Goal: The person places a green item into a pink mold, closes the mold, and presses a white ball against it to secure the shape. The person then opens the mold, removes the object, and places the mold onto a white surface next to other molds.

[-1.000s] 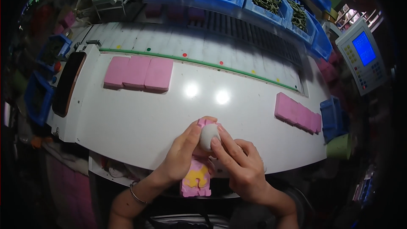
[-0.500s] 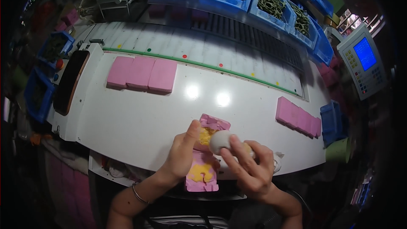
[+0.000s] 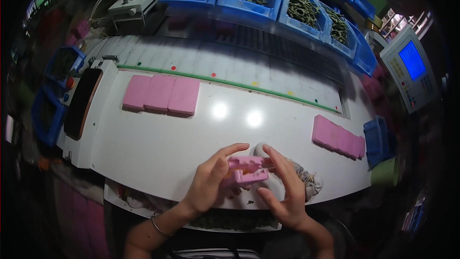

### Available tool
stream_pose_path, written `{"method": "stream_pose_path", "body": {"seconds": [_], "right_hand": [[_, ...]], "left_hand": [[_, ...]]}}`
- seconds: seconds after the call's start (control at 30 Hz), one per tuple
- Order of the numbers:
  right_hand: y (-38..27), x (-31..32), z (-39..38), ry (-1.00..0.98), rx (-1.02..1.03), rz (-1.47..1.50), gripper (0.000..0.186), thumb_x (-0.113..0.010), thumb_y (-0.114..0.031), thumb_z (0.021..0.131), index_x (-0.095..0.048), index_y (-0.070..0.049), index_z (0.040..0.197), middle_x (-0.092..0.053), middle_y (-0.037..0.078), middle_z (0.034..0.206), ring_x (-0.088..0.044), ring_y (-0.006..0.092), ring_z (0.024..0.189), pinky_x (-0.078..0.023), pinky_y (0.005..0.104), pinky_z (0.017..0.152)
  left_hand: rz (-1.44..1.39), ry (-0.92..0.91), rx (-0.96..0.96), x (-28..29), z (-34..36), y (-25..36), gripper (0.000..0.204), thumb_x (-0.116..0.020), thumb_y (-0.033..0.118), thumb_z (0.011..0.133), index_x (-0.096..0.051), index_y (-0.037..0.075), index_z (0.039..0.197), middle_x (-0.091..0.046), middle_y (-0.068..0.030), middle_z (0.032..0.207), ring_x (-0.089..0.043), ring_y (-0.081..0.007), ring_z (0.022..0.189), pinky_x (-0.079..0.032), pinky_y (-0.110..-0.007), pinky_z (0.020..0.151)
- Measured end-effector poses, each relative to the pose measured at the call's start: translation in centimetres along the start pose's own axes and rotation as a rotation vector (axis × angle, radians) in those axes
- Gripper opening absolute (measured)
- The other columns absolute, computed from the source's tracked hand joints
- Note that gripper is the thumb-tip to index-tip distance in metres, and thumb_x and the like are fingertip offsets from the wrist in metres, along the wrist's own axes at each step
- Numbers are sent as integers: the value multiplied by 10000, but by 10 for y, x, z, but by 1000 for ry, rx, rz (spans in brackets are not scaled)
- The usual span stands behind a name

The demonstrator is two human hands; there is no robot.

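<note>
My left hand (image 3: 206, 182) grips a pink block-shaped rubber mold (image 3: 251, 176), its two parts now folded nearly together. A gap along the side shows a little yellow inside. At the mold's right end my right hand (image 3: 290, 192) is open, thumb and fingers spread apart; whether a fingertip touches the mold I cannot tell. Just behind that hand lies a round white cloth pouch (image 3: 261, 149), partly hidden by the fingers. A bundle of greyish cloth (image 3: 310, 182) shows to the right of the hand.
Pink blocks (image 3: 160, 94) stand in a row at left, more pink blocks (image 3: 338, 137) at right. Behind a green strip (image 3: 230, 85) runs a pale slatted belt (image 3: 191, 55). Blue bins (image 3: 249, 0) with dark green rings hang above. A control panel (image 3: 407, 69) stands at right.
My right hand has let go of the white pouch, which now lies behind it. The mold, spread open before with yellow inside showing, has been lifted and folded over. The belt's coloured dots have shifted.
</note>
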State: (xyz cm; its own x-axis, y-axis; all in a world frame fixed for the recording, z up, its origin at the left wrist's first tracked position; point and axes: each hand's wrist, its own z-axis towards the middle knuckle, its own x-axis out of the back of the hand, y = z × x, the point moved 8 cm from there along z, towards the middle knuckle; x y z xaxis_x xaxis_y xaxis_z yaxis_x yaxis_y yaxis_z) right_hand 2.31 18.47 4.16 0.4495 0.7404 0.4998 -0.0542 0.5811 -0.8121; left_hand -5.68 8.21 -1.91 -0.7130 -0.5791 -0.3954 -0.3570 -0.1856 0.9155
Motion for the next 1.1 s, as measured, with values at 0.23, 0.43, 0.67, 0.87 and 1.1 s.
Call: {"method": "stream_pose_path", "body": {"seconds": [0.23,0.43,0.67,0.87,1.1], "right_hand": [[-6,-18,21,-135,4,329,283,-688,-45,719,-588,25,974,-565,95,849,-534,180,749,-428,270,687],[-2,-33,28,-169,-28,378,234,-697,-91,723,-582,21,895,-546,78,759,-517,163,692,-416,263,658],[19,-57,41,-232,-179,514,206,-662,-86,761,-582,18,920,-548,60,807,-517,136,761,-416,246,712],[12,-72,61,-85,-197,494,194,-615,-36,788,-590,4,977,-562,86,877,-564,175,830,-460,271,716],[9,-70,59,-246,-67,184,268,-567,-10,807,-587,-19,1075,-577,102,968,-568,157,844,-454,257,747]], "left_hand": [[42,-100,-90,-2,0,15,1014,-449,753,716,-267,5,1375,-595,-109,971,-583,-112,827,-469,-246,777],[143,-110,-126,8,-2,23,668,-557,454,851,-392,5,1317,-618,-92,985,-583,-91,810,-475,-226,735],[457,21,-158,27,4,47,519,-519,347,903,-449,-14,1270,-641,-114,920,-599,-121,809,-473,-241,758],[382,181,-94,74,30,71,582,-249,466,955,-501,-5,1187,-627,-116,928,-617,-151,751,-504,-264,692],[713,852,-133,270,103,173,482,-467,426,874,-526,-17,1055,-604,-120,876,-597,-207,732,-494,-326,677]]}}
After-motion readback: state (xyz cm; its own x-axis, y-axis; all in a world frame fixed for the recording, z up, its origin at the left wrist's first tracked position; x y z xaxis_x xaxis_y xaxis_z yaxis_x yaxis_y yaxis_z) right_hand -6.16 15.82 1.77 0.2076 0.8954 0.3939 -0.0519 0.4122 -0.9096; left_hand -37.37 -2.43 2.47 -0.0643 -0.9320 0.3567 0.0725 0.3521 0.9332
